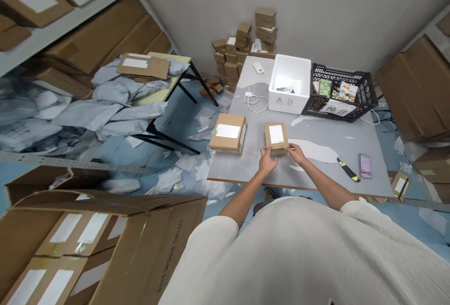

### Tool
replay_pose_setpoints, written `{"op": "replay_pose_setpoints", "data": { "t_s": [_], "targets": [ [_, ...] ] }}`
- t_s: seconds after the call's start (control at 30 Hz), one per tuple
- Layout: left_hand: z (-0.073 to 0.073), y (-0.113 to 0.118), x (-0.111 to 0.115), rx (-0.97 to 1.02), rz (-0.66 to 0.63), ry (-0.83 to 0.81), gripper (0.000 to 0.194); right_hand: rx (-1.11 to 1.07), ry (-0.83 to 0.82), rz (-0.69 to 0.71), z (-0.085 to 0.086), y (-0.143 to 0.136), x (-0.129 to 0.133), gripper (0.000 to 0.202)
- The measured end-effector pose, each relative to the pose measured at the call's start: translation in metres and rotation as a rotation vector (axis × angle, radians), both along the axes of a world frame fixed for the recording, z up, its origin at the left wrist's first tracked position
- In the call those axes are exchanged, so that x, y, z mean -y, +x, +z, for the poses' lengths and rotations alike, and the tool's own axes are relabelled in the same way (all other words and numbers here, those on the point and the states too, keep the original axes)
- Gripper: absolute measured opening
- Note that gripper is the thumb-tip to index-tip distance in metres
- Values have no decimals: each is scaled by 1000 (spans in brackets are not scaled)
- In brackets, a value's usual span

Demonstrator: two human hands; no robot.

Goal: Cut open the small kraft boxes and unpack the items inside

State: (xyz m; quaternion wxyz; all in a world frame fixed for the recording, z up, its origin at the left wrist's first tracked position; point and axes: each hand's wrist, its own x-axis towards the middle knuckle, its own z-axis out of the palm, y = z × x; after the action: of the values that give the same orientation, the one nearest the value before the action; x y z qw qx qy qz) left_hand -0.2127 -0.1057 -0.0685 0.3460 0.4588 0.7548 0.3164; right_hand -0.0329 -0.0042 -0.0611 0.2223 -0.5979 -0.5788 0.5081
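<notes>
Brown small carton (276, 135) on the table (253, 170); left hand (267, 160), fingers clamped on its near edge; right hand (296, 153), fingers clamped on its near-right corner; larger carton (228, 132) left.

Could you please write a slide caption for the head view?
Two hands hold a small labelled cardboard box on a grey table, beside a larger box.

On tbl (234, 170), held box (276, 133) sits R of another box (228, 131), before tub (286, 103), w/ crate (367, 94) & knife (348, 170) farther R.
</notes>
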Motion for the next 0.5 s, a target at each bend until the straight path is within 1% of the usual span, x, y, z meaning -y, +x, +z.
{"op": "replay_pose_setpoints", "data": {
  "t_s": [0.13, 0.3, 0.43, 0.5],
  "targets": [
    [-2, 38, -13, 17, -108, 2, 72, 44, 44, -110, 1, 42, 1, 45],
    [-3, 96, -33, 35, -234, -4, 73, 77, 49, -247, -1, 109, 4, 45],
    [-5, 142, -46, 39, -297, -45, 68, 107, 61, -280, -11, 161, 0, 45],
    [-6, 162, -52, 35, -312, -58, 64, 127, 105, -261, -18, 182, -4, 42]
  ]
}}
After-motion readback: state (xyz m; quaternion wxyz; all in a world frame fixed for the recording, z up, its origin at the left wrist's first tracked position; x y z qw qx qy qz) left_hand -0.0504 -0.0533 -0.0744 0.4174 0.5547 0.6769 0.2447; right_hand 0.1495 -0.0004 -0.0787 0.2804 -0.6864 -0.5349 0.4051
